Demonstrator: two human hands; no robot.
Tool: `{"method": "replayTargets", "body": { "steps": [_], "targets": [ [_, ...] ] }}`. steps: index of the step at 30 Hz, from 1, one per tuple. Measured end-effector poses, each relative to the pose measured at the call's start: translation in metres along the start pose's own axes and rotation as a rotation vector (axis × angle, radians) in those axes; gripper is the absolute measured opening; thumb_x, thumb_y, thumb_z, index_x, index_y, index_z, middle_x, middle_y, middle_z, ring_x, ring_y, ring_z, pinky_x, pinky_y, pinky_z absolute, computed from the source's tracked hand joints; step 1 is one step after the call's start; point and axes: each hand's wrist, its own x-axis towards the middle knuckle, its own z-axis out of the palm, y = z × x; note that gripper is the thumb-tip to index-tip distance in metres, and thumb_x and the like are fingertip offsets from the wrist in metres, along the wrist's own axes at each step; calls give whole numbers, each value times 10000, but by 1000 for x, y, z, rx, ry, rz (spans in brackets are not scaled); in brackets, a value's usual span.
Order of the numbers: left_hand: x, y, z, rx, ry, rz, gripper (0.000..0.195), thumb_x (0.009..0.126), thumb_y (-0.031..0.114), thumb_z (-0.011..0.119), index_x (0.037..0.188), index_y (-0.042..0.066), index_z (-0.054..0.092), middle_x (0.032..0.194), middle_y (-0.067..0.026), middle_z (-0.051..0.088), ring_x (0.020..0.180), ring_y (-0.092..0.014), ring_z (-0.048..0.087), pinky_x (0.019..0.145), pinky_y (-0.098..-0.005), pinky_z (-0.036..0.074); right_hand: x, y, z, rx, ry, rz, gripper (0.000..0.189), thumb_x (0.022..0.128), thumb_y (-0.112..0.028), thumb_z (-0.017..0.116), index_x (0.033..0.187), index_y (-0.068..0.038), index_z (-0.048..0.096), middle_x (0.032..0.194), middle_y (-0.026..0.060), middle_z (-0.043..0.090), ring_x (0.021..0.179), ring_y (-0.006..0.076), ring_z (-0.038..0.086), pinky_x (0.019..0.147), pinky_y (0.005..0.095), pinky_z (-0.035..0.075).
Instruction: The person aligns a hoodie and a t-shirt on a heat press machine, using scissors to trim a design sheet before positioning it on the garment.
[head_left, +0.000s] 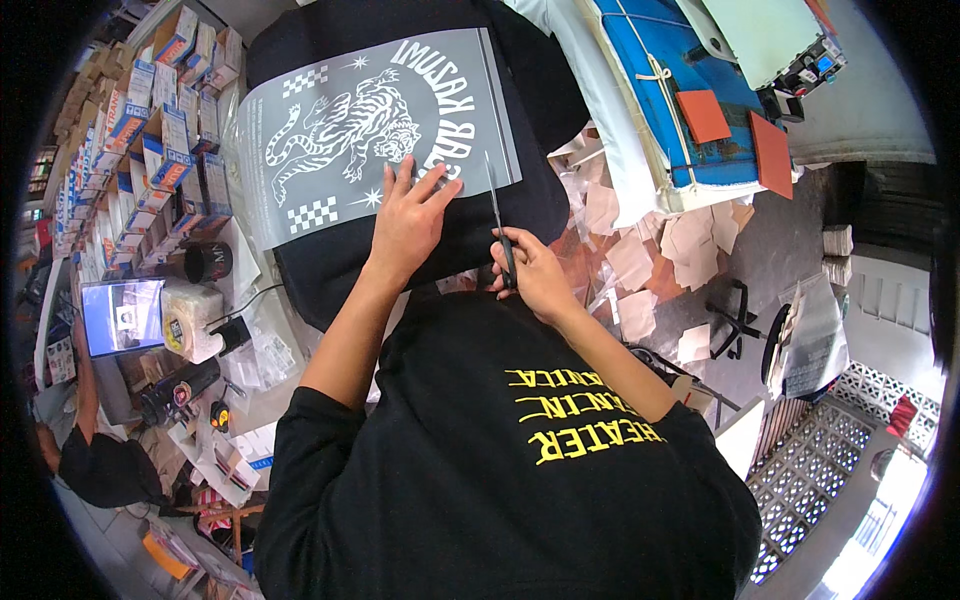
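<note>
A translucent grey film sheet (337, 82) with a white tiger, checkered patches, stars and lettering lies on black fabric (457, 225). Flat on the sheet's near edge rests my left hand (411, 217), fingers apart, covering some of the lettering. My right hand (536, 274) grips dark-handled scissors (507, 251) just beyond my torso. Their blades point away from me and reach the sheet near its right border. Whether the blades pass over or under the film is hard to tell.
Stacked cardboard boxes (169, 142), a lit screen (124, 316) and a black tumbler (180, 390) are on the left. Another person's dark-sleeved arm (105, 465) shows there. Paper scraps (630, 259) cover the floor at right, below a blue-topped table (645, 67) bearing orange squares (703, 116).
</note>
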Motion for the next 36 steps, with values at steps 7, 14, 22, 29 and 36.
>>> {"method": "replayTargets", "body": {
  "steps": [7,14,22,29,36],
  "targets": [
    [4,0,0,20,-13,0,376,854,8,633,1192,159,697,1324,-92,625,1294,-492,492,1091,-653,351,-3,-4,0,-7,10,10,546,975,-374,665,1352,-10,511,768,30,614,640,94,594,532,240,488],
    [12,9,4,65,49,53,338,850,40,652,1172,134,698,1297,-87,642,1285,-398,535,1093,-608,380,-5,2,-1,-71,24,30,527,962,-341,690,1337,-9,528,771,42,643,606,98,602,479,237,460],
    [28,23,3,-114,100,169,274,812,29,672,1082,61,705,1134,-83,714,1103,-316,665,995,-459,517,15,-33,7,47,104,38,460,948,-355,707,1238,-19,588,735,-4,579,559,75,557,456,232,440],
    [31,26,1,-160,113,144,248,816,15,684,1061,45,710,1105,-102,723,1059,-325,684,959,-451,540,25,-31,4,13,108,28,403,957,-323,698,1205,-19,607,738,15,606,545,88,563,420,243,419],
    [38,31,-13,-215,153,115,240,813,-7,668,1043,36,719,1082,-107,731,1042,-322,693,947,-442,545,54,-53,3,12,124,1,292,981,-200,641,1205,-17,607,756,31,623,568,114,591,424,257,429]
  ]
}}
